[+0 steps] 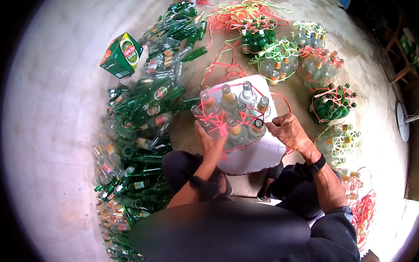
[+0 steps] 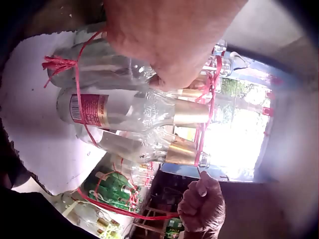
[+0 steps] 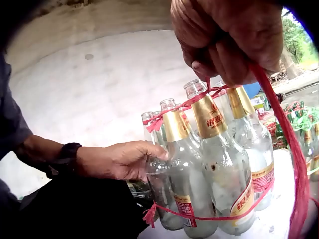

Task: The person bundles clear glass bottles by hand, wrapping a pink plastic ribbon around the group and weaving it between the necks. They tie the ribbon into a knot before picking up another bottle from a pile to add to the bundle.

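A bundle of several clear glass bottles with gold neck foil stands upright on a white board. Red plastic twine circles the bottles low down and also runs between their necks. My left hand holds a bottle at the near left of the bundle, its thumb lying against the glass below the neck. At the right side, my right hand pinches red twine close to a bottle's neck. A long length of it trails down from that hand.
Loose green and clear bottles lie heaped along the left. Tied bottle bundles stand in a curve on the right. A tangle of red and green twine lies at the back. A green carton sits beyond the heap.
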{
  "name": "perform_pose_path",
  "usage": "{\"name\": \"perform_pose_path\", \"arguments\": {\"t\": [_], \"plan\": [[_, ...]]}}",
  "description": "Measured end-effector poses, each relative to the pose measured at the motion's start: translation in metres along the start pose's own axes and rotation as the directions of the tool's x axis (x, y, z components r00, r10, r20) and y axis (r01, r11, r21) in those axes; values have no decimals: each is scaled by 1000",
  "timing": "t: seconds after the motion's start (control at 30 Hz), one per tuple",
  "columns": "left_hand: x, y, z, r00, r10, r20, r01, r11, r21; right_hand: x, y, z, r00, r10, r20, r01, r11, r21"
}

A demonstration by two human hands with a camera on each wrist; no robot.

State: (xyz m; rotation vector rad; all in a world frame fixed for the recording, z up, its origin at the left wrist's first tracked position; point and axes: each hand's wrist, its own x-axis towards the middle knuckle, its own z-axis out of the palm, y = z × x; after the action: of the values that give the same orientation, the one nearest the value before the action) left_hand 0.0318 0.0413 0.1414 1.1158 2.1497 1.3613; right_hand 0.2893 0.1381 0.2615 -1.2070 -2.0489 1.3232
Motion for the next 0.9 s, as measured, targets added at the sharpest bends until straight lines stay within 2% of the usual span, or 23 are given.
{"name": "perform_pose_path", "arguments": {"t": [0.07, 0.1, 0.13, 0.17, 0.2, 0.23, 0.3, 0.4, 0.47, 0.53, 0.57, 0.63, 0.67, 0.7, 0.73, 0.77, 0.8, 0.83, 0.87, 0.9], "plan": [[16, -11, 0, 994, 104, 35, -99, 988, -115, -3, -2, 4, 1000, -7, -2, 7, 1000, -14], [27, -17, -4, 995, 96, 38, -91, 989, -116, -5, -4, 7, 989, -142, -34, 138, 987, -86], [44, -23, -11, 978, 135, 157, -112, 983, -148, -8, -5, 11, 959, -277, -54, 266, 951, -161], [57, -26, -15, 946, 177, 271, -130, 975, -181, -10, -5, 18, 960, -274, -49, 263, 951, -159], [62, 12, -28, 925, 204, 320, -150, 971, -184, -12, -4, 25, 975, -207, -76, 197, 973, -120], [78, 8, -30, 926, 205, 318, -153, 972, -180, -12, -5, 30, 985, -142, -103, 134, 988, -78], [104, 8, -36, 846, 214, 489, -143, 973, -178, -12, -8, 36, 983, -157, -96, 154, 987, -41], [111, 16, -34, 843, 180, 506, -127, 982, -137, -11, -8, 46, 963, -236, -131, 229, 971, -66], [109, 18, -34, 846, 150, 512, -106, 988, -114, -13, -13, 43, 970, -219, -105, 209, 973, -97], [105, 23, -34, 871, 110, 479, -155, 987, 54, -13, -13, 43, 977, -201, -76, 190, 973, -129], [100, 24, -34, 872, 110, 478, -153, 987, 52, -12, -8, 44, 974, -215, -70, 206, 971, -122], [92, 31, -32, 925, 140, 352, -207, 966, 158, -11, -8, 42, 970, -233, -65, 224, 967, -118], [91, 29, -30, 925, 144, 352, -210, 965, 157, -12, -8, 40, 972, -231, -49, 223, 967, -123], [90, 29, -27, 939, 186, 290, -133, 972, -193, -12, -9, 40, 973, -228, -33, 222, 967, -125], [89, 29, -26, 955, 202, 219, -61, 851, -522, -10, -3, 41, 973, -229, -37, 222, 967, -124], [83, 27, -27, 954, 205, 221, -62, 852, -520, -8, 7, 46, 957, -288, -35, 280, 949, -144], [70, 45, -33, 936, 348, 52, -323, 907, -269, -7, 13, 49, 938, -345, -31, 335, 928, -163], [56, 66, -39, 854, 515, -69, -514, 857, 39, -8, 11, 49, 939, -343, -32, 333, 929, -160], [44, 91, -40, 789, 609, -78, -603, 793, 84, -9, 6, 48, 949, -312, -51, 300, 940, -161], [31, 116, -41, 722, 691, -14, -688, 721, 87, -9, 3, 47, 956, -283, -71, 269, 949, -163]]}}
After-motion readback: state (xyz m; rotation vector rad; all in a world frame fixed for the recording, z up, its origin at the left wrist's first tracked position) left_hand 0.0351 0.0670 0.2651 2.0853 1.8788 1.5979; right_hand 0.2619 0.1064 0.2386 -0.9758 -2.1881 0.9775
